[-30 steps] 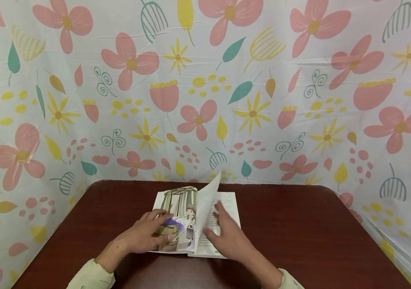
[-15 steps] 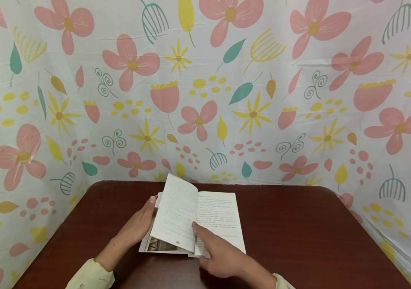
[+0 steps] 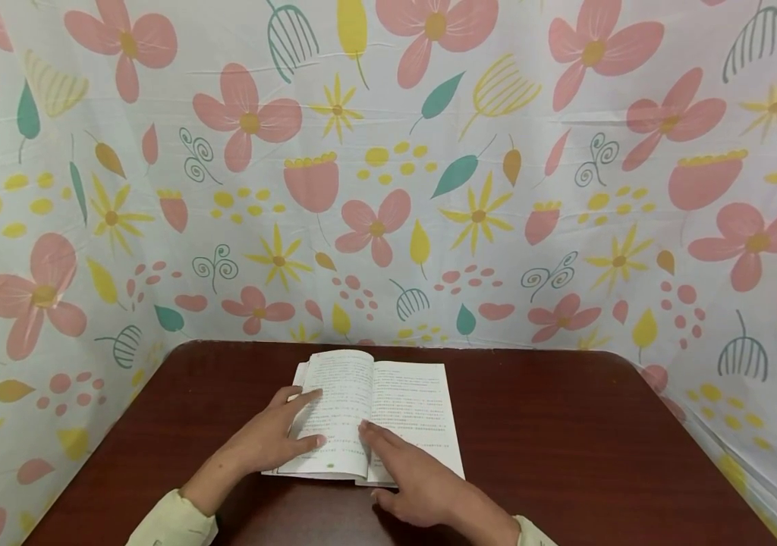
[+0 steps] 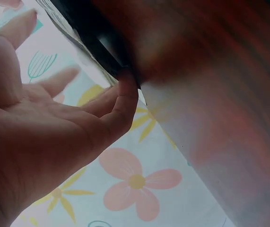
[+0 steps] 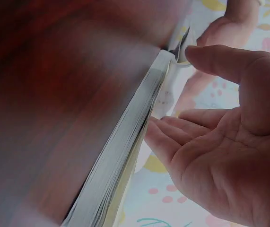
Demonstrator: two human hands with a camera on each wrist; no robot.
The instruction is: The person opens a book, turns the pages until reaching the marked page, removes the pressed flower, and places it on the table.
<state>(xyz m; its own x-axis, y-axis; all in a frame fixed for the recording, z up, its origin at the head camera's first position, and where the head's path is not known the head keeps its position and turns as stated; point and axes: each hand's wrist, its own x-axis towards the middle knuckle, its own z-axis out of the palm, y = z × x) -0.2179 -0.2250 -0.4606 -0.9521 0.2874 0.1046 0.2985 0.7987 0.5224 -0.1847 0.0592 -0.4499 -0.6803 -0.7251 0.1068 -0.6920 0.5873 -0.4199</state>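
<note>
An open book (image 3: 412, 394) lies on the table, printed text on both visible pages. My left hand (image 3: 268, 440) rests on the left page, fingers spread and thumb near the page's lower part. Across the lower right page lies my right hand (image 3: 423, 474), its fingertips by the spine. In the right wrist view the book's thick page block (image 5: 120, 142) stands beside the right hand (image 5: 229, 137), whose fingers are extended. The left wrist view has the left hand (image 4: 54, 113) with fingers apart at the book's dark edge.
The dark red-brown table (image 3: 552, 425) extends around the book on every side. A white cloth (image 3: 388, 189) printed with flowers and leaves hangs behind and along both sides of the table.
A page has turned over from right to left, covering the illustrated page. My left hand moved off the left page and came back onto it; my right hand shifted down toward the spine.
</note>
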